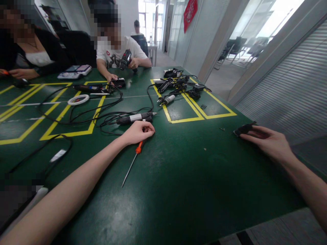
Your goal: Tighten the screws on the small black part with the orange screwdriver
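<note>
My left hand (140, 132) rests near the middle of the table with its fingers curled together; what they hold, if anything, is hidden. A screwdriver (138, 148) with an orange handle and a long metal shaft points toward me, its handle running beneath that hand. Just behind lies a silver and black corded power tool (134, 117). Over at the right edge of the table, my right hand (270, 139) grips a small dark plastic part (244, 129) between thumb and fingers. Tiny screws (222, 129) lie to the left of that part.
Yellow tape (187, 120) marks rectangles on the green table (184, 190). Tangled cables and black tool parts (166, 85) sit at the back right. A white tape ring (78, 99) is at left, a small coil spring (203, 106) at right. Across the table, a person (125, 47) handles a power drill.
</note>
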`<move>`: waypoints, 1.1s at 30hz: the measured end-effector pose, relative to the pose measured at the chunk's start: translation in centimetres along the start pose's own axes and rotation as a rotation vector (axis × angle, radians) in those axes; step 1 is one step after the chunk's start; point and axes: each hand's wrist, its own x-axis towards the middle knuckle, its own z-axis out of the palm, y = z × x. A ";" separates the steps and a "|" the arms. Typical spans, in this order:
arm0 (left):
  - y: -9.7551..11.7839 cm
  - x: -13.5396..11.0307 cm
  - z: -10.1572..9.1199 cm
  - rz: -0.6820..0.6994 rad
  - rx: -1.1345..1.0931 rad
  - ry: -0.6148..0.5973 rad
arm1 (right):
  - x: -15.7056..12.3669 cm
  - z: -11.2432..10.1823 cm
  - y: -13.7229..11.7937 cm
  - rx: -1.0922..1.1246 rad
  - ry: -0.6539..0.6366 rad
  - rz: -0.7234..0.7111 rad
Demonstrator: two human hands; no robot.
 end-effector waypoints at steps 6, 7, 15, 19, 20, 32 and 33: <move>-0.1 0.0 0.1 -0.005 -0.011 -0.001 | 0.4 -0.8 -1.2 -0.017 0.070 -0.110; -0.1 0.0 0.1 -0.006 -0.012 -0.002 | 0.4 -0.8 -1.5 -0.105 0.162 -0.218; -0.1 0.0 0.1 -0.006 -0.015 0.002 | -0.3 1.9 -4.2 -0.924 0.000 -1.280; 0.0 0.0 0.2 0.000 -0.022 0.008 | 0.0 3.2 -4.0 -1.100 -0.020 -1.244; 0.0 0.0 0.2 0.000 -0.024 0.006 | 0.1 3.2 -3.8 -1.121 -0.026 -1.223; 0.0 -0.1 0.2 -0.004 -0.015 0.001 | 0.2 3.2 -2.8 -1.049 -0.035 -1.188; 0.0 -0.1 0.2 -0.005 -0.017 0.002 | 0.2 3.2 -2.8 -1.034 -0.031 -1.209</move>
